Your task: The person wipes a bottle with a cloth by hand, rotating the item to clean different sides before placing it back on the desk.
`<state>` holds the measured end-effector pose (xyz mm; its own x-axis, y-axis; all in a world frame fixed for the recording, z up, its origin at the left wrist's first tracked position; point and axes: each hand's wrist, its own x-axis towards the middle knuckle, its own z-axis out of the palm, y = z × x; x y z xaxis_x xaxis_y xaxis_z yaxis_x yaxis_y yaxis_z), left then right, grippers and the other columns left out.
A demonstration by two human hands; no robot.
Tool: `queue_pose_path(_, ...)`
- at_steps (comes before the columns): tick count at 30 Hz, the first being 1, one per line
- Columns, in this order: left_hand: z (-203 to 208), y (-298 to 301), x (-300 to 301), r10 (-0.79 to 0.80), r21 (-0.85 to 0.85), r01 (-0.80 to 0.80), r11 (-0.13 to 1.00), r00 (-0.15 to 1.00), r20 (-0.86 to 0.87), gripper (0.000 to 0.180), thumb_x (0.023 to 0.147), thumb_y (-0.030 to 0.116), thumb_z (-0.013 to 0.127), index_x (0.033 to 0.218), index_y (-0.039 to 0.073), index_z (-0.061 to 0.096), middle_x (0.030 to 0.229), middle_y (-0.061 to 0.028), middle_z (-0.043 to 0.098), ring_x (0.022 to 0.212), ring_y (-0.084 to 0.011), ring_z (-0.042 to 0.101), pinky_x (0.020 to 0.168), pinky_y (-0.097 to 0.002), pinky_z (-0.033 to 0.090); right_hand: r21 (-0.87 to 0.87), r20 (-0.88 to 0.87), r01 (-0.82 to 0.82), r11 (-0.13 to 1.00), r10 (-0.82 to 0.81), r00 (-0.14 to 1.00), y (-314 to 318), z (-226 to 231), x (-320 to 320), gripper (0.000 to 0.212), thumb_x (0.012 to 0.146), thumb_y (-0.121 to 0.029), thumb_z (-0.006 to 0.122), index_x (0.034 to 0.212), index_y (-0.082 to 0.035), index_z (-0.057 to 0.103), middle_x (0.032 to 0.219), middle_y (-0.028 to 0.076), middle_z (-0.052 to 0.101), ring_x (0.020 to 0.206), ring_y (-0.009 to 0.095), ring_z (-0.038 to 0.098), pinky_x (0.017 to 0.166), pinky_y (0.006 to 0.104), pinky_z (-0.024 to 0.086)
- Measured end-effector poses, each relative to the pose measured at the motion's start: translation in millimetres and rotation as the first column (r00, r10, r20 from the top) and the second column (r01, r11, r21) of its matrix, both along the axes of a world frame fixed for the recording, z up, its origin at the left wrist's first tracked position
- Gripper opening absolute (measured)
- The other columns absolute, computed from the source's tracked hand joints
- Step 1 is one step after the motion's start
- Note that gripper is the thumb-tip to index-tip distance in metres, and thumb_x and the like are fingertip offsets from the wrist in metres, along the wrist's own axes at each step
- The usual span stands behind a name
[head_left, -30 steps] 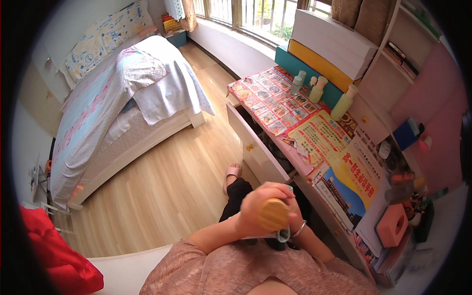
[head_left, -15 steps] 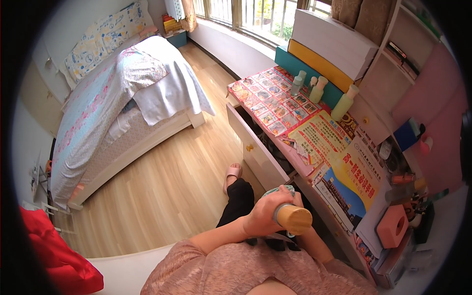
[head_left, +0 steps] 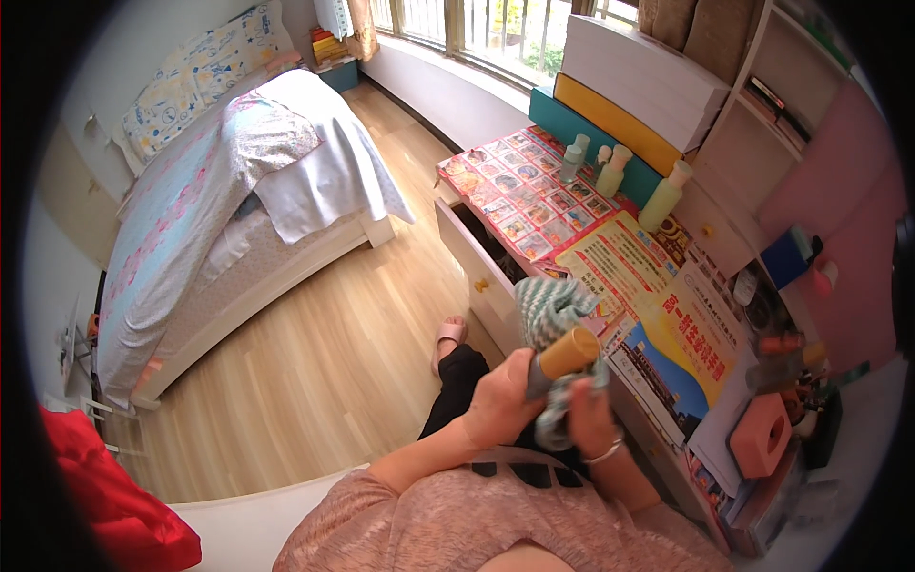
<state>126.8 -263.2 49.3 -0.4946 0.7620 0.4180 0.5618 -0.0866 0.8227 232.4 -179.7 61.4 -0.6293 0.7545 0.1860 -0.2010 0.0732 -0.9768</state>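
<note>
In front of my chest, my left hand (head_left: 505, 400) is wrapped round a bottle with a tan, wood-coloured cap (head_left: 570, 353) and a grey collar. The bottle is tilted, its cap pointing up and to the right; my fingers and a cloth hide most of its body. The green-and-white striped cloth (head_left: 545, 303) is bunched around the bottle, part of it rising beyond the cap. My right hand (head_left: 591, 419), with a bracelet at the wrist, grips the lower part of the cloth beside the bottle and is slightly blurred.
Beyond my hands, a drawer (head_left: 486, 291) stands pulled out from the desk. Several pale green bottles (head_left: 664, 197) stand at the desk's back, before large boxes (head_left: 634, 81). A pink block-shaped holder (head_left: 762, 437) sits at the right. A bed (head_left: 219, 191) lies across the floor.
The cloth, mostly hidden before, now spreads up above the bottle. My right hand has come into view at the right, and the bottle's cap has tipped upward.
</note>
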Motion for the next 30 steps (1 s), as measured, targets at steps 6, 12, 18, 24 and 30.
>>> queue_pose_path(6,1.0,-4.2,-3.0,-0.329,-0.196,0.392,0.899,0.899,0.289,0.051,0.067,0.013,0.065,0.108,-0.002,0.037,0.09,-0.0176,0.055,0.083,-0.0299,0.056,0.07,-0.0345,0.044,-0.018,-0.045,0.044,0.999,-0.045,0.998,-4.3,8.3,-13.0,0.046,0.075,-0.02,0.064,0.107,0.0,0.04,0.097,0.006,0.048,0.086,0.013,0.047,0.078,0.0255,0.038)
queue_pose_path(12,16.5,-12.0,-5.8,-0.568,0.18,0.763,0.621,0.279,0.774,0.048,0.069,0.011,0.062,0.109,0.0,0.038,0.079,-0.0094,0.054,0.065,-0.0176,0.055,0.057,-0.027,0.045,0.11,-0.249,-0.22,0.969,0.241,0.938,17.9,42.0,-4.9,0.019,0.075,-0.016,0.063,0.08,0.0,0.054,0.082,0.008,0.054,0.068,0.011,0.049,0.06,0.0239,0.041)
queue_pose_path(18,13.5,-18.9,-7.8,-0.458,0.09,0.885,0.457,0.148,0.876,0.045,0.071,0.018,0.063,0.106,0.001,0.042,0.076,-0.0084,0.055,0.065,-0.0166,0.056,0.057,-0.026,0.045,0.676,0.285,-0.392,0.625,0.268,0.92,22.0,75.5,3.9,0.02,0.075,-0.017,0.061,0.067,-0.001,0.051,0.067,0.01,0.052,0.056,0.022,0.051,0.048,0.0295,0.04)
queue_pose_path(24,20.3,-13.7,1.7,-0.52,-0.4,0.67,0.626,0.74,0.427,0.051,0.07,0.024,0.064,0.106,-0.002,0.041,0.081,-0.0128,0.056,0.073,-0.0215,0.056,0.066,-0.0304,0.044,0.649,0.727,-0.551,0.524,-0.213,0.653,15.5,58.3,2.7,0.033,0.078,-0.034,0.051,0.063,-0.004,0.053,0.062,0.012,0.054,0.056,0.029,0.053,0.049,0.0366,0.042)
queue_pose_path(30,17.6,-11.5,-5.1,-0.561,-0.442,0.689,0.575,0.725,0.4,0.055,0.069,0.026,0.065,0.11,-0.002,0.04,0.086,-0.0132,0.056,0.08,-0.0206,0.055,0.073,-0.0307,0.043,0.602,0.581,-0.481,0.637,0.064,0.811,25.2,67.3,7.7,0.029,0.078,-0.026,0.055,0.062,-0.001,0.053,0.061,0.011,0.056,0.053,0.024,0.056,0.048,0.0318,0.043)
